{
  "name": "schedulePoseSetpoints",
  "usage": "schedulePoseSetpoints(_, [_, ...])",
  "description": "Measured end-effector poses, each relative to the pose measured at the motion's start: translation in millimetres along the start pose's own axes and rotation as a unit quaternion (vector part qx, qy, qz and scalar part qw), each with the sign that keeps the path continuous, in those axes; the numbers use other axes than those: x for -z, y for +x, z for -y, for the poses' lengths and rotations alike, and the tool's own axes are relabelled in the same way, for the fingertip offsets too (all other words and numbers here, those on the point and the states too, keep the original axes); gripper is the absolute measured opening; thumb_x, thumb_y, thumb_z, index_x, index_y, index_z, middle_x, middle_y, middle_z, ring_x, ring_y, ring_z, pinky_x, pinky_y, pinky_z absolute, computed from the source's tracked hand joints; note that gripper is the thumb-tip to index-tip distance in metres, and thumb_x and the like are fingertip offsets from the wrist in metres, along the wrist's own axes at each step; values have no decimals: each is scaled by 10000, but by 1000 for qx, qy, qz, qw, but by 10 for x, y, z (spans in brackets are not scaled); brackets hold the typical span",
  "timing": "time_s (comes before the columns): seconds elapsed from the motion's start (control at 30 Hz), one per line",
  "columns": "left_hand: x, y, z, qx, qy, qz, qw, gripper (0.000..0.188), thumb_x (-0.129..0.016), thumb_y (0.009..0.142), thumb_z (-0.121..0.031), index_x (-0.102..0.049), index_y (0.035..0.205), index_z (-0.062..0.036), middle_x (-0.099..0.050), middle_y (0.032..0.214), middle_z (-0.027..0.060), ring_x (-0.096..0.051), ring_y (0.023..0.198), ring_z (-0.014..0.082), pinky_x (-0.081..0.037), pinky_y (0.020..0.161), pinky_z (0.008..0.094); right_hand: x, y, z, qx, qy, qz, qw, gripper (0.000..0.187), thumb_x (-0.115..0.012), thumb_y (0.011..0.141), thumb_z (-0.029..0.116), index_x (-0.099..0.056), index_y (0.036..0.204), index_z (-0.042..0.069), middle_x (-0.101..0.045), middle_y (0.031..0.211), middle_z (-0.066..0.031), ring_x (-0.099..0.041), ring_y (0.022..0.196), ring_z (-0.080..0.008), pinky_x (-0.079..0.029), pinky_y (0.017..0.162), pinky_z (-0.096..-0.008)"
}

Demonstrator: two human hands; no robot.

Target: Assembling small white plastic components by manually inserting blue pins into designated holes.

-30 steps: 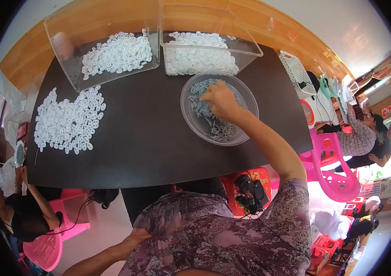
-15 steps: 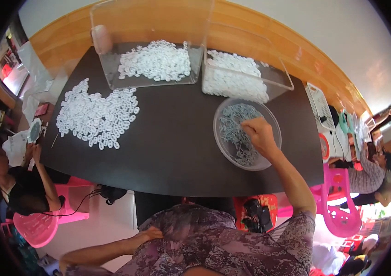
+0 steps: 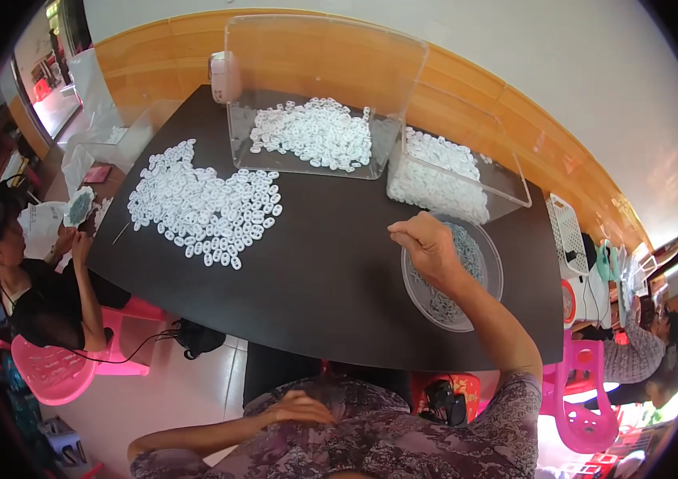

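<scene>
A spread-out pile of small white oval pieces with holes (image 3: pixel 203 199) lies on the left part of the dark table (image 3: pixel 315 295). Toward the right stands a clear round tub (image 3: pixel 454 326) containing many small grey, thin parts (image 3: pixel 470 251), too small to name. My right hand (image 3: pixel 428 249) is over the tub's left edge, fingers pinched together and pointing left; whatever they hold is hidden. Against my patterned shirt at the table's near side rests my left hand (image 3: pixel 300 407), its fingers stretched out and nothing seen in it.
Two clear plastic boxes, a taller one (image 3: pixel 323 60) and a lower one (image 3: pixel 528 188), stand at the back with more white pieces. A co-worker (image 3: pixel 43 279) sits at left, another person (image 3: pixel 642 347) at far right. Pink chairs (image 3: pixel 55 369) flank the table.
My right hand has come up out of the tub's middle to its left edge. My left hand has shifted right along the shirt, fingers now extended. The whole view has shifted.
</scene>
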State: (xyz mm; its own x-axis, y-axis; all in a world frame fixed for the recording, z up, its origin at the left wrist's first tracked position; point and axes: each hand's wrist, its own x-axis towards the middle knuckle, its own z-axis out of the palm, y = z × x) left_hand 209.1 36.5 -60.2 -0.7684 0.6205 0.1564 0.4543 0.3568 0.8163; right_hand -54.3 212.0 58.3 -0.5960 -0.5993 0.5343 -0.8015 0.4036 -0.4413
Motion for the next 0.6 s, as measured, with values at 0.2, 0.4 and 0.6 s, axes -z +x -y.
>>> schedulePoseSetpoints(0.2, [466,-571,-13,22,23,96,995,276,-597,727,-125,-592,1003,-107,-596,938,20,-545,874,208,-425,749,365,-240,196,-39,-52,57,52,996,111,-648,789,31,-674,895,10,-634,732,-77,-582,669,-180,-460,626,-290])
schedulePoseSetpoints(0.4, [1465,-159,-61,58,71,97,991,327,-631,699,-81,-596,1024,-108,-618,887,78,-574,813,288,-466,641,442,-649,583,-258,-167,80,23,982,169,-633,807,73,-660,937,-32,-680,793,-104,-623,735,-159,-477,674,-272])
schedulePoseSetpoints(0.6, [2695,1075,805,67,193,-380,902,376,-534,859,-214,-525,1193,-43,-605,1051,213,-560,993,345,-417,852,440,-1110,1159,-337,-155,-64,-141,976,257,-639,775,106,-657,1028,65,-660,971,-174,-576,994,-334,-456,823,-392])
